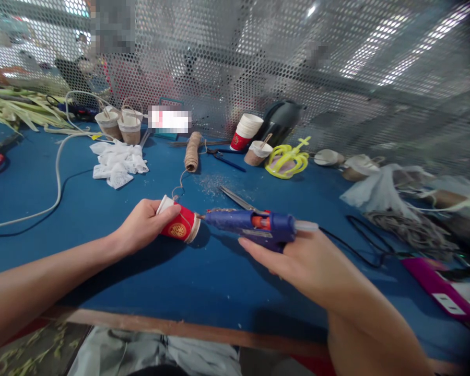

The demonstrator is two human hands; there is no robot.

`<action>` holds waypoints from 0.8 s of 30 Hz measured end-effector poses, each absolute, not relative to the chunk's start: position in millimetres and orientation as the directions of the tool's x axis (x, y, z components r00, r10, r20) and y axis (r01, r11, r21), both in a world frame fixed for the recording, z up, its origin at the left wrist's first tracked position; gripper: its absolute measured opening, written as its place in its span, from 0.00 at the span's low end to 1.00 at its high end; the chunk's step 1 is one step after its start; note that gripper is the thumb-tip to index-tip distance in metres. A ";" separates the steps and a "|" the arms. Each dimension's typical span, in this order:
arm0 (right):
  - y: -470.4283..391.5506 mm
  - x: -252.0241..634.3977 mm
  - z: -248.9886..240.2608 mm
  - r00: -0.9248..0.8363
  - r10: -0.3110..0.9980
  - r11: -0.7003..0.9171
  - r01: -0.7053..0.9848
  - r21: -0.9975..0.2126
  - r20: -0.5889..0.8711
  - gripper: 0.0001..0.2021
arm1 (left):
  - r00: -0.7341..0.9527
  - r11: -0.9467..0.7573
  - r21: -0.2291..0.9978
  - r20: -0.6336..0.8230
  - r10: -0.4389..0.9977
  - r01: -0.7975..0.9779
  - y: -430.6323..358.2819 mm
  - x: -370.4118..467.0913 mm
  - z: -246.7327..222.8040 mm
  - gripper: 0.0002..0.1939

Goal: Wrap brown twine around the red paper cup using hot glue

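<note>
My left hand (147, 222) grips a red paper cup (175, 228) with a gold emblem, tilted on its side above the table. Twine wraps the cup's base end, and a strand runs from the cup back to a roll of jute twine (193, 151). In my right hand (297, 261) is a blue hot glue gun (243, 224), a clear glue stick jutting from its rear. Its nozzle points left and meets the twine-wrapped end of the cup; whether it touches I cannot tell. Scissors (237, 198) lie partly hidden behind the glue gun.
Twine-covered cups (130, 128) and crumpled white cloth (119, 162) lie back left. Behind are pliers (227, 159), stacked paper cups (245, 131) and a yellow crown-shaped piece (288, 161). A white cable (58, 167) crosses the left side; a purple box (434, 287) sits right.
</note>
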State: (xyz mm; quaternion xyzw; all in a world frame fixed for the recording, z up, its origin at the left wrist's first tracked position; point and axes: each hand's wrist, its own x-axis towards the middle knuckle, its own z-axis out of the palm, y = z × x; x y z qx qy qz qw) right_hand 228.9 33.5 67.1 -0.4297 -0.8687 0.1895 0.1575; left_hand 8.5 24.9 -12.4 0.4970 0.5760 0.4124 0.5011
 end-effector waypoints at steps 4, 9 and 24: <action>35.7 228.4 63.2 -0.572 0.813 0.552 0.701 -0.452 0.107 0.09 | -0.006 0.148 0.971 -0.149 0.989 0.190 25.0 8.1 -12.5 0.19; 34.5 231.5 60.2 -0.594 0.802 0.556 0.707 -0.437 0.058 0.11 | -0.011 0.148 0.969 -0.149 0.989 0.198 24.9 8.0 -12.7 0.19; 26.7 231.8 58.9 -0.582 0.811 0.550 0.719 -0.425 0.065 0.09 | -0.014 0.157 0.966 -0.158 0.987 0.205 24.8 7.7 -12.6 0.18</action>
